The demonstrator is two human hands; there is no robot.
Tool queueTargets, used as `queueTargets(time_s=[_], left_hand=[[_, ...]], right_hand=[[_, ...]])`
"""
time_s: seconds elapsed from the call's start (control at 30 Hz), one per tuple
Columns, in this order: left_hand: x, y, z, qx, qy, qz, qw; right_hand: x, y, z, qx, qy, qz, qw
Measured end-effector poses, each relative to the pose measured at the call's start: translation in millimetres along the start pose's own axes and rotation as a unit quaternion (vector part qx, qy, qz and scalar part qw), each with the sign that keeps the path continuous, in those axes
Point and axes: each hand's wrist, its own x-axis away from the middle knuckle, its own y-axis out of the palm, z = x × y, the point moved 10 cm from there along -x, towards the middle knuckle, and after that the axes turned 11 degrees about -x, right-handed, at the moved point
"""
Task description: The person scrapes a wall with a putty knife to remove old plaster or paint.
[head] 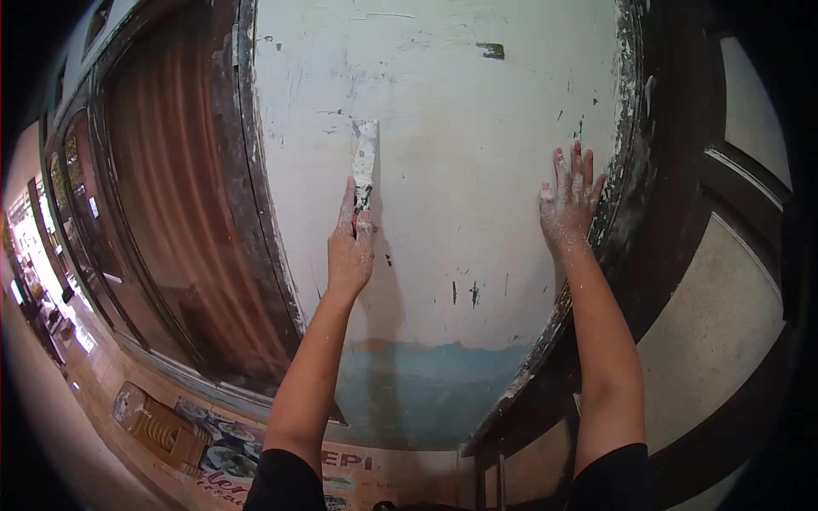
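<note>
My left hand (353, 246) grips a putty knife (365, 150) by its handle, blade pointing up the wall. White filler coats the blade, whose tip lies at or against the painted wall panel (447, 211). White dust covers the fingers of both hands. Farther right, my right hand (571, 201) rests with spread fingers on the panel, beside its chipped right edge, and holds nothing. Dark scrapes and a bare patch (491, 51) mark the pale surface. Lower down, the panel turns to a blue-green painted band (434, 377).
A dark-framed window with a reddish-brown curtain (172, 172) stands to the left. On the right is a dark wooden door (684, 191) with pale panels. A brown plastic stool (160, 425) and a printed banner (236, 457) bearing writing lie on the floor below.
</note>
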Motion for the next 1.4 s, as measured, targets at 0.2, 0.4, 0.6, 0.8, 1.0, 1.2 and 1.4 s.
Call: queueTargets(time_s=[0.2, 0.4, 0.6, 0.8, 1.0, 1.2, 1.4], left_hand=[[52, 12, -65, -0.09, -0.002, 0.027, 0.996], [-10, -33, -11, -0.066, -0.004, 0.033, 0.997], [34, -20, -68, -0.118, 0.049, 0.081, 0.989], [24, -37, -73, -0.134, 0.033, 0.094, 0.986], [2, -47, -49, -0.117, 0.004, 0.065, 0.991], [35, -25, -90, -0.161, 0.007, 0.049, 0.986], [-10, -60, -44, -0.162, 0.028, 0.039, 0.986]], right_hand=[[-2, 3, -17, -0.058, 0.032, 0.07, 0.995], [-14, 10, -116, -0.063, 0.03, -0.024, 0.997], [-14, 12, -116, -0.035, 0.034, -0.042, 0.998], [-13, 18, -118, -0.036, 0.022, -0.024, 0.999], [-13, 17, -112, -0.023, 0.026, -0.016, 0.999], [-12, 18, -114, -0.013, 0.027, -0.012, 0.999], [-13, 22, -114, 0.001, 0.032, -0.017, 0.999]])
